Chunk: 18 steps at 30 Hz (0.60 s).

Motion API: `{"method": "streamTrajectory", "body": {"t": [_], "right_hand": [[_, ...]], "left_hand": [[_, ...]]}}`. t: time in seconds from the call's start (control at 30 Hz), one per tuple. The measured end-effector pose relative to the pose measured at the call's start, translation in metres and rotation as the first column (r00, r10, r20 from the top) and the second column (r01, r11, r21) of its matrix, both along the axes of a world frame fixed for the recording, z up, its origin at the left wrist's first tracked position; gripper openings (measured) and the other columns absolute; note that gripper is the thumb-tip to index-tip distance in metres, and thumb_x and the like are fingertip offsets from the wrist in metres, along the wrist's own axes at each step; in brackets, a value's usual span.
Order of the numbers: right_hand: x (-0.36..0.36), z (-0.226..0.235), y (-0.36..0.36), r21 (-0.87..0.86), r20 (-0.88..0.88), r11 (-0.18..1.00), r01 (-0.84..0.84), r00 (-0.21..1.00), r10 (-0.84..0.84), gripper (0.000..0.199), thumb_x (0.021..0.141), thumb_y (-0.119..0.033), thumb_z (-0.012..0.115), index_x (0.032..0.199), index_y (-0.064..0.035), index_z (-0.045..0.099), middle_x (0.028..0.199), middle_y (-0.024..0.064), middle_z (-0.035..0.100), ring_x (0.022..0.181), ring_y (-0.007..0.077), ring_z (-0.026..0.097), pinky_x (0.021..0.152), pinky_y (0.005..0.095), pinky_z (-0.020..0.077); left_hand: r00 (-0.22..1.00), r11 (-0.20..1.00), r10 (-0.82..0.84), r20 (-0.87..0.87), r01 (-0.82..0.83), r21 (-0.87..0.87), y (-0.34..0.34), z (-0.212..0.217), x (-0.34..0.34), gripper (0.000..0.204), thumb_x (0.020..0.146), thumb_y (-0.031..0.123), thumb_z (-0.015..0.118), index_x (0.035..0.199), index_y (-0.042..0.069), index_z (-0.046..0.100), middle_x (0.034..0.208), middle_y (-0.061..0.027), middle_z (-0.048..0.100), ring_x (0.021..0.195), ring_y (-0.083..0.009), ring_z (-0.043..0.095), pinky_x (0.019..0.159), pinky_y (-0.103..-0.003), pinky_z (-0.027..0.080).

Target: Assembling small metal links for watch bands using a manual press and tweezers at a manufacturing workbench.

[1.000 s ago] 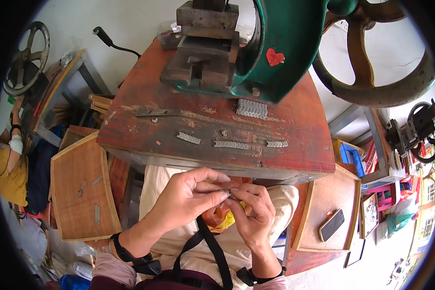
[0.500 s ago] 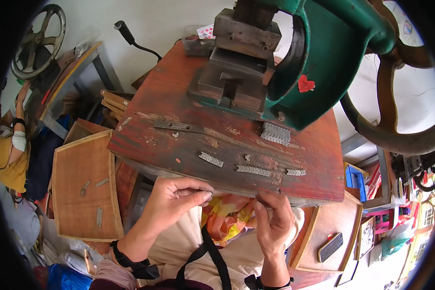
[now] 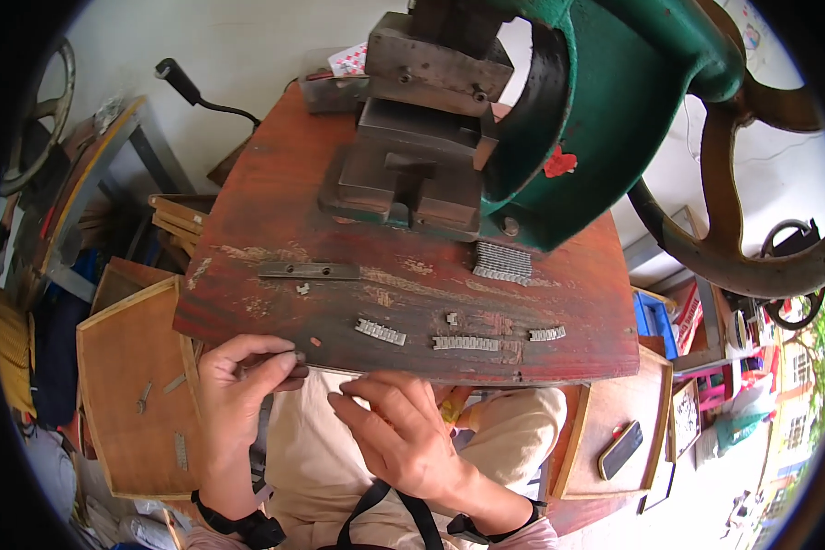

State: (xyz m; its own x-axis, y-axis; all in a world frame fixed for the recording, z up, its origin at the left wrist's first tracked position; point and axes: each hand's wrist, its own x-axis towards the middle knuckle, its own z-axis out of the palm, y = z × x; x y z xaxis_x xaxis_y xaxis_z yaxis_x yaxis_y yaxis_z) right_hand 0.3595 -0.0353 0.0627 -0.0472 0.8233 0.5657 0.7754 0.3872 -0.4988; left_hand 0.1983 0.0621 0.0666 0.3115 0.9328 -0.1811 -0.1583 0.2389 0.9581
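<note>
My left hand (image 3: 238, 390) is at the near left edge of the red-brown table (image 3: 275, 197), thumb and forefinger pinched together. Whatever is between those fingertips is too small and dark to make out. My right hand (image 3: 403, 435) hovers in front of the table edge, fingers apart and nothing visible in them. Beyond the hands lie short metal link strips resembling watch-band pieces: a left strip (image 3: 380, 332), a middle strip (image 3: 466, 344) and a right strip (image 3: 547, 335). A single small link (image 3: 452, 318) sits above the middle one. A stack of strips (image 3: 502, 263) lies by the press.
A green hand press (image 3: 628, 119) with a steel die block (image 3: 408, 188) stands on the table. Nearby is a flat steel bar (image 3: 309, 270) with holes. Wooden trays flank me: the left tray (image 3: 137, 353) holds metal pieces, the right tray (image 3: 587, 458) a phone (image 3: 621, 451).
My left hand has shifted left along the table edge, still pinched. My right hand has moved left and opened its fingers. The view has shifted a little to the right.
</note>
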Motion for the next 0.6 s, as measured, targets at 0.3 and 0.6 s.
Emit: {"method": "streamTrajectory", "body": {"t": [0.3,0.6], "right_hand": [[0.028,-0.013,-0.037,0.122,-0.023,0.982,0.143,0.990,-0.142,0.035,0.060,0.007,0.064,0.093,-0.0028,0.064,0.092,0.0077,0.061,0.083,0.0251,0.058,0.073,0.0337,0.0484],[0.137,0.019,-0.052,-0.026,0.136,0.807,0.590,0.802,-0.582,0.032,0.076,-0.001,0.061,0.108,-0.0042,0.060,0.104,0.0153,0.056,0.095,0.0327,0.052,0.082,0.0395,0.0429]], "left_hand": [[0.998,0.998,0.053,0.028,-0.054,0.042,0.003,-0.009,-0.015,0.014,0.077,0.000,0.064,0.090,-0.003,0.060,0.078,-0.0133,0.064,0.066,-0.0181,0.065,0.060,-0.029,0.057],[0.999,0.999,0.045,0.007,-0.045,0.016,-0.007,-0.004,-0.006,0.014,0.077,0.000,0.064,0.090,-0.004,0.059,0.078,-0.0120,0.064,0.067,-0.0182,0.065,0.062,-0.029,0.057]]}}
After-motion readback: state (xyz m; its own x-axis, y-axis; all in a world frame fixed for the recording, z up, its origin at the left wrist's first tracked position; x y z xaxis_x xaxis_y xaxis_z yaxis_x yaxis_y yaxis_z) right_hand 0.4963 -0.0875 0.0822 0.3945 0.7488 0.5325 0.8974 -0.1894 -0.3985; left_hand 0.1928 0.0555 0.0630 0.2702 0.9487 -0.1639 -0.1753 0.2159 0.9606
